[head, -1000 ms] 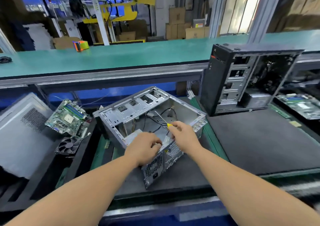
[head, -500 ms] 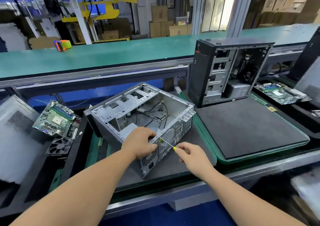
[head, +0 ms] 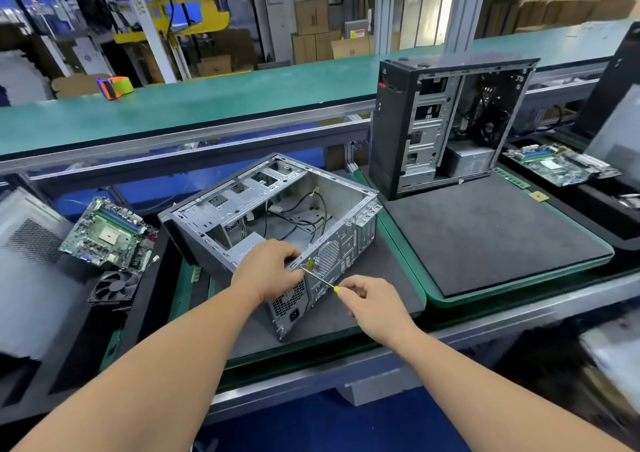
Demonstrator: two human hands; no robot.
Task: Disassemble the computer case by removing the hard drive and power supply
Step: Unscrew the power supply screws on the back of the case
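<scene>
Left hand (head: 268, 271) grips the open case (head: 270, 216); right hand (head: 372, 307) pinches a screwdriver (head: 320, 280). Two circuit boards: nine o'clock (head: 107, 233), three o'clock (head: 557, 164).

A second ago my right hand (head: 372, 304) was reaching down inside the open computer case (head: 273, 216) with the yellow-handled screwdriver (head: 320, 280); now I have it pulled out and back toward the near edge of the black mat (head: 391, 292), with the shaft angled up and left so the tip sits on the case's rear panel beside the round vent grille. My left hand (head: 268, 273) has shifted from the near corner to grip the top rim of that rear panel, its fingers curled over the edge next to the tip.
</scene>
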